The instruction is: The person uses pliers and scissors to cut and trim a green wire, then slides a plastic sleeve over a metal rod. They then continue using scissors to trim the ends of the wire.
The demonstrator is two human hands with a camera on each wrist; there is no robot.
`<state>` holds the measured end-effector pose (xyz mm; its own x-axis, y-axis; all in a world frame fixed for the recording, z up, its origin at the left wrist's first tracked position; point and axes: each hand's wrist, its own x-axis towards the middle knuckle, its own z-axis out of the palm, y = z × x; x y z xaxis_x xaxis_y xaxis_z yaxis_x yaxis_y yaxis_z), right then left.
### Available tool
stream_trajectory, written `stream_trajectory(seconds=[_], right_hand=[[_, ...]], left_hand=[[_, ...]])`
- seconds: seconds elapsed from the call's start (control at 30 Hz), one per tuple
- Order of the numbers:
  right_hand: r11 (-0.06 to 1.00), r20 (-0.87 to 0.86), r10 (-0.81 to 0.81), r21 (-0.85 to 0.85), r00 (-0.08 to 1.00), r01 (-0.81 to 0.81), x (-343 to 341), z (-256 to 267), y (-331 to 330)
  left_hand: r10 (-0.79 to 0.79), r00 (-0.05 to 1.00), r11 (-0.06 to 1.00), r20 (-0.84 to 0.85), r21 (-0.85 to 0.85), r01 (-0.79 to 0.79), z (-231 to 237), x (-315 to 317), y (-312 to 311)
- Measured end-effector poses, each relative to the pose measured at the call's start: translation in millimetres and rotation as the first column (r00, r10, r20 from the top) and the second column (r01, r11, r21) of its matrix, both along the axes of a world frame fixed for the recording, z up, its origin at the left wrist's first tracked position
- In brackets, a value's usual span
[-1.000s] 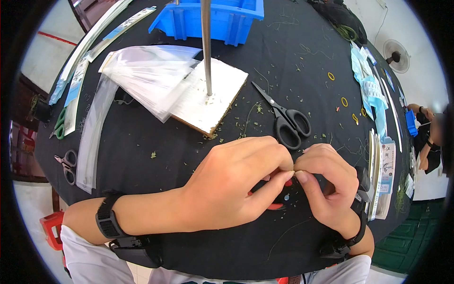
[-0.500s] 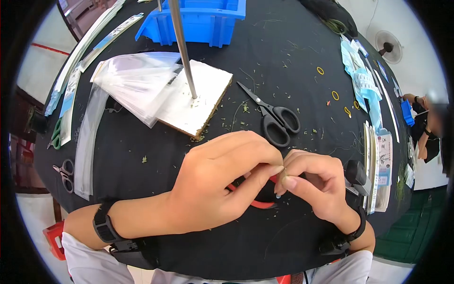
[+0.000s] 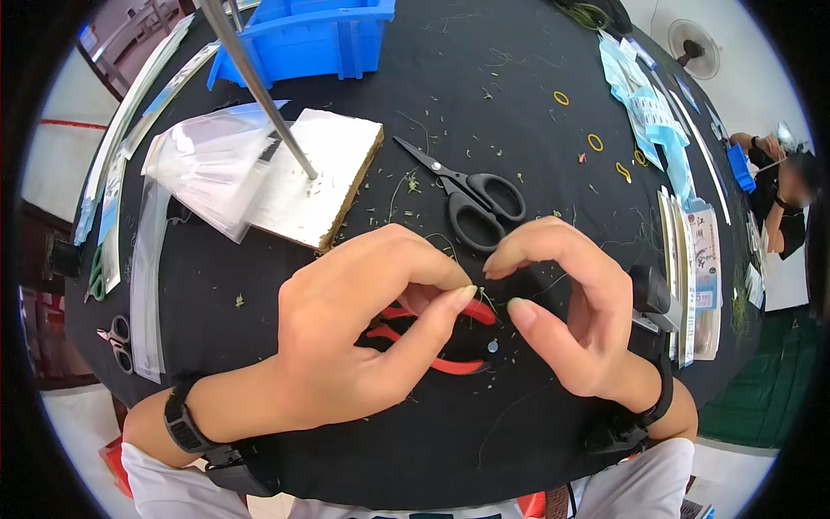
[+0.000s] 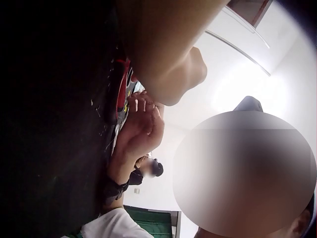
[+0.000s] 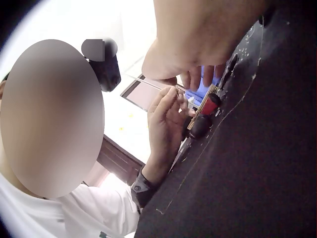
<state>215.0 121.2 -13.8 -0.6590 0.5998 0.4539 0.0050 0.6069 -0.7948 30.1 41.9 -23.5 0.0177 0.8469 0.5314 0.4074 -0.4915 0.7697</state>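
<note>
Left hand (image 3: 354, 316) above the red-handled metal pliers (image 3: 458, 367), thumb and forefinger pinching a thin, greenish strand (image 3: 482, 294) by one handle's tip; right of the pliers, the right hand (image 3: 577, 316) curves loosely, fingertips apart.

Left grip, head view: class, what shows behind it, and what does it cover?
Behind the left grip, red tool handles show partly against black cloth. It covers the rest of them and anything else directly beneath.
</note>
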Motion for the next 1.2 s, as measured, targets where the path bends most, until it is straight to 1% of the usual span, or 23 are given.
stream_trajectory(seconds=[0.3, 0.43, 0.7, 0.73, 0.83, 0.93, 1.07, 1.13, 1.2], right_hand=[[0.996, 0.053, 0.085, -0.012, 0.995, -0.084, 1.8, -3.0, 0.6], [0.997, 0.067, 0.071, 0.033, 0.995, -0.074, 1.9, -2.0, 0.7], [0.996, 0.08, 0.06, 0.065, 0.995, -0.066, 1.5, -1.7, 0.6], [0.993, 0.086, 0.063, 0.09, 0.994, -0.071, 1.3, -1.4, 1.1], [0.983, 0.098, 0.049, 0.174, 0.994, -0.066, 0.9, -0.8, 2.4], [0.964, 0.097, 0.0, 0.266, 0.995, -0.025, -0.5, -2.2, 1.9], [0.934, 0.094, -0.057, 0.356, 0.994, 0.02, 0.0, -2.0, 2.4], [0.934, 0.096, -0.069, 0.356, 0.993, 0.03, 1.3, -1.2, 2.7], [0.946, 0.099, -0.061, 0.322, 0.993, 0.025, 2.5, -0.5, 2.4]], left_hand=[[-0.031, 0.999, 1.0, -0.04, 0.002, 0.031, -0.2, 1.3, 0.3], [-0.041, 0.999, 0.999, -0.023, -0.021, 0.04, -1.0, 0.4, 0.0], [-0.046, 0.997, 0.999, -0.059, -0.014, 0.045, -1.6, 1.0, 0.3], [-0.049, 0.997, 0.999, -0.064, -0.01, 0.048, -1.6, 1.1, 0.5], [-0.098, 0.993, 0.993, -0.058, -0.078, 0.094, 1.5, -1.2, -0.4], [-0.104, 0.974, 0.955, 0.2, -0.254, 0.154, 0.3, 1.9, -3.4], [-0.089, 0.946, 0.914, 0.311, -0.352, 0.201, -1.3, 1.3, -4.6], [-0.059, 0.92, 0.901, 0.388, -0.376, 0.217, -0.8, 4.2, -4.8], [-0.018, 0.903, 0.885, 0.429, -0.413, 0.214, 1.6, 6.4, -5.3]])
